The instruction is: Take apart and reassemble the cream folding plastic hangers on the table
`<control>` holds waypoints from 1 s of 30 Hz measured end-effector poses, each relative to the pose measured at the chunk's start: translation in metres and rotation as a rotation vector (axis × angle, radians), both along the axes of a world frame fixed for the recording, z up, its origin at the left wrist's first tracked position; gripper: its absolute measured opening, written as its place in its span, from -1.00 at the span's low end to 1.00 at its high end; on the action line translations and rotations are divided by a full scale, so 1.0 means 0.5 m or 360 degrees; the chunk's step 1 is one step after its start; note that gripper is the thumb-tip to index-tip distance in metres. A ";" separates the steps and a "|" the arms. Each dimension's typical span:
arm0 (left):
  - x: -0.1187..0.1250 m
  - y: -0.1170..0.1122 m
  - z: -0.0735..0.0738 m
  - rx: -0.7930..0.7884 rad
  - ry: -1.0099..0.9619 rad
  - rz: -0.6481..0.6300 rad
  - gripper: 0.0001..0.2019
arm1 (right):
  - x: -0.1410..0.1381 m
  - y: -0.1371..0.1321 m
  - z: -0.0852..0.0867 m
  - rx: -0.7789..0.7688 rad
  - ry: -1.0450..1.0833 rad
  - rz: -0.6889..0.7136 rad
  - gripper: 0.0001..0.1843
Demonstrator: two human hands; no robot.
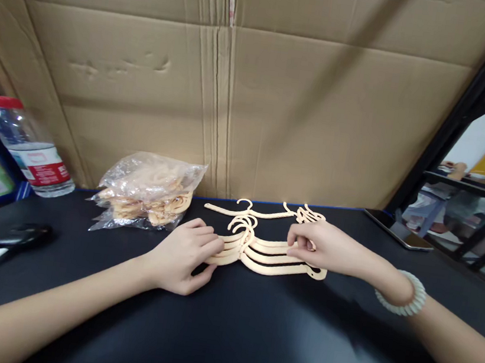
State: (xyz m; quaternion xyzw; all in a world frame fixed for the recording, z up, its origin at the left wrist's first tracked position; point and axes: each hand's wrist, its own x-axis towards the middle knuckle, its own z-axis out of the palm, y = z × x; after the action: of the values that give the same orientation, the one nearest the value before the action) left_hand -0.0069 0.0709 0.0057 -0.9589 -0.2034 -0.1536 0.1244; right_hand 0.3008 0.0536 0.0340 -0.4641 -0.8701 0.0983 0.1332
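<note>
A small stack of cream-coloured hangers (268,260), smooth and plastic-looking, on the black bench (222,333). Set about midway between the left and right edges of the bench, nearer to its far edge than to its near one. Layered one behind another, in a slightly staggered fan, with at least three slim, gently bowed arms showing on the right. Bunched and overlapping at the curved hooks, all directed towards the far edge of the bench. Closest to the near edge, a hanger with a broadened, rounded right end, notched by a small opening. Largely hidden at the left ends.
</note>
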 end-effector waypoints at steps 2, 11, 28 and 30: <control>0.000 0.000 -0.002 -0.0024 -0.0024 0.0031 -0.95 | 0.011 0.005 0.005 0.0097 0.0027 -0.0004 -0.86; -0.004 0.010 -0.006 -0.0373 -0.0088 0.0196 -0.80 | 0.037 0.017 -0.011 -0.0190 -0.0222 0.0177 0.05; -0.007 0.009 -0.017 -0.0489 -0.0205 0.0277 -0.74 | 0.037 0.030 -0.015 -0.0211 -0.0091 0.0227 -0.38; -0.007 0.010 -0.017 -0.0480 -0.0236 0.0296 -0.75 | 0.037 0.031 -0.012 -0.0153 -0.0076 0.0223 -0.43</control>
State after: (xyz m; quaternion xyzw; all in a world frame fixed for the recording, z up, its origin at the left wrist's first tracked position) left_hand -0.0105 0.0761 -0.0030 -0.9299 -0.3203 -0.1794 -0.0224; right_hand 0.3191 0.0693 0.0281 -0.4101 -0.8977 0.1380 0.0828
